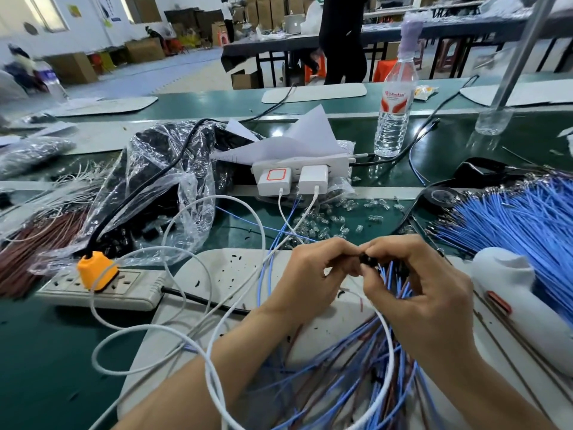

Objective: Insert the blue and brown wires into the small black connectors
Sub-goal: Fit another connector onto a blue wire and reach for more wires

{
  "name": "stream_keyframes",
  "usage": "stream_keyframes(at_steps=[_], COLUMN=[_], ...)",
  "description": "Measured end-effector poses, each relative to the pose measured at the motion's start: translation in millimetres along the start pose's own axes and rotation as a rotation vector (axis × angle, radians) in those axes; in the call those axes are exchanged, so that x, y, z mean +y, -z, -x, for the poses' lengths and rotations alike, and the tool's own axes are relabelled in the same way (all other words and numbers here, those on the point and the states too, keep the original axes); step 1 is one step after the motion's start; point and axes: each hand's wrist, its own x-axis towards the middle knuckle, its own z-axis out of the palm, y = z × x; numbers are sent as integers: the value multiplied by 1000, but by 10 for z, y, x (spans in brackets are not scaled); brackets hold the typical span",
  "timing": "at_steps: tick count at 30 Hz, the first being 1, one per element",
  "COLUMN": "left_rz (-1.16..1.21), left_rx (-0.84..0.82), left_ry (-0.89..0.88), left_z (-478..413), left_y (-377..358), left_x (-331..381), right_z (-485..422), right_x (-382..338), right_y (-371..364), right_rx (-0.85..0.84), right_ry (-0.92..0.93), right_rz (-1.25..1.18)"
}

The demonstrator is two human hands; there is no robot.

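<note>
My left hand (313,274) and my right hand (415,283) meet fingertip to fingertip over the white work mat (223,274). Together they pinch a small black connector (367,259). Blue and brown wires (397,283) run from the connector down under my right palm into a loose heap of blue and brown wires (341,373) on the mat. A thick bundle of blue wires (521,218) lies at the right. Brown wires (37,240) lie in a bundle at the far left. Whether a wire end is inside the connector is hidden by my fingers.
A clear bag of black connectors (161,187) sits at left centre. A power strip (102,287) with an orange plug, white chargers (291,178) with looping white cables, a water bottle (393,100) and a white tool (514,290) surround the mat. Small clear parts (338,218) are scattered behind my hands.
</note>
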Motion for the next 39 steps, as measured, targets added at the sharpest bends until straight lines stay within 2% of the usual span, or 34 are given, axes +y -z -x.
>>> stream_keyframes(at_steps=[3, 7, 9, 11, 13, 15, 17, 19, 22, 28, 30, 31, 35, 37, 39], left_rz=[-36, 54, -8, -65, -76, -46, -32, -13, 38, 13, -20, -38, -53, -56, -63], left_rx=[-15, -110, -51, 47, 105, 107, 96, 91, 72, 70, 74, 79, 108, 107, 112], left_ry=[-37, -26, -69, -71, -23, 20, 29, 49, 87, 57, 36, 35, 46, 38, 10], left_z=[-11, 24, 22, 6, -3, 0, 4, 8, 23, 33, 31, 30, 18, 16, 23], left_y=[20, 37, 24, 22, 31, 36, 36, 36, 48, 74, 74, 76, 76, 64, 49], left_x=[-7, -3, -5, -8, -15, 2, 15, 22, 20, 39, 33, 27, 15, 33, 56], right_z=[-40, -79, -104, -160, -252, -298, -297, -303, -316, -329, -322, -313, -349, -377, -358], right_x=[2, 73, 88, 144, 293, 408, 467, 467, 461, 483, 481, 493, 478, 401, 307], right_y=[6, 34, 58, 144, 319, 471, 519, 483, 441, 469, 486, 502, 549, 547, 493], right_rx=[18, -71, -133, -72, -57, -296, -505, -568, -572, -620, -553, -463, 98, 306, 351], right_ry=[-47, 30, 42, 21, -111, -438, -630, -681, -703, -717, -678, -635, -423, -267, -20], right_rz=[-11, 173, 179, 365, 778, 1105, 1263, 1290, 1338, 1313, 1306, 1286, 999, 838, 705])
